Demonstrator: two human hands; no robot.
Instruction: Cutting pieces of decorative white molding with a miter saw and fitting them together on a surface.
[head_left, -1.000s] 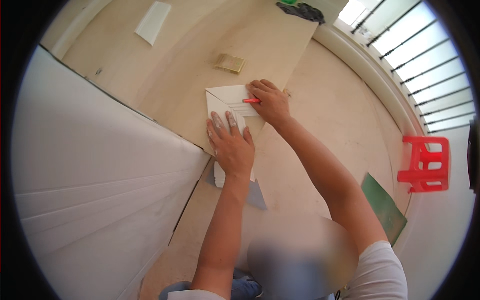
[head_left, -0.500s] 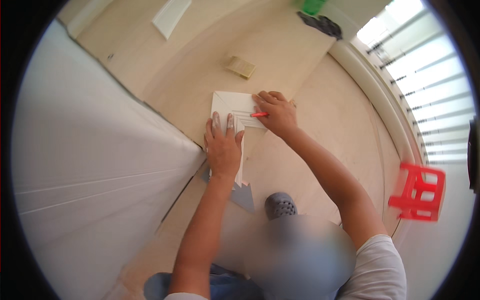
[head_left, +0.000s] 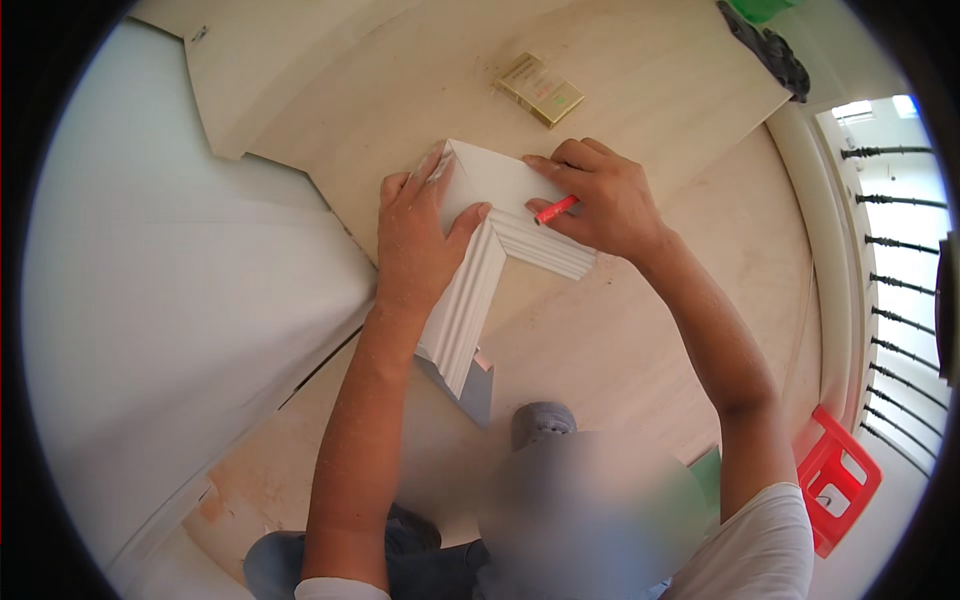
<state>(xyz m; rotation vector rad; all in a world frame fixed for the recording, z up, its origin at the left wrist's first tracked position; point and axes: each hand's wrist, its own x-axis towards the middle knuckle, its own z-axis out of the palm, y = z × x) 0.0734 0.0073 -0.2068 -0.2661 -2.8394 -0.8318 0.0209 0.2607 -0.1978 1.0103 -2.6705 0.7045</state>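
Two lengths of white grooved moulding meet at a mitred corner, forming an L. One piece [head_left: 462,325] runs toward me, the other piece [head_left: 545,245] off to the right. My left hand [head_left: 415,235] is closed around the corner end, its fingers along the outer edge and thumb on the near piece. Whitish smears mark its fingertips. A red pencil-like stick [head_left: 556,209] pokes out of my right hand [head_left: 610,195], which also pinches the right-hand piece, fingers on its far edge. A flat grey plate [head_left: 478,395] with a pointed end lies under the near piece.
A gold-coloured small box [head_left: 540,90] lies on the pale floor beyond the moulding. White panelling [head_left: 190,280] rises on my left. At right are a red plastic stool [head_left: 840,485] and black railings [head_left: 905,280]. A dark cloth-like thing [head_left: 768,50] lies at far right; my grey shoe [head_left: 540,422] is close by.
My view has come closer and shifted. My left hand has moved up from the near piece to the mitred corner. The right hand still holds the red stick at the right-hand piece.
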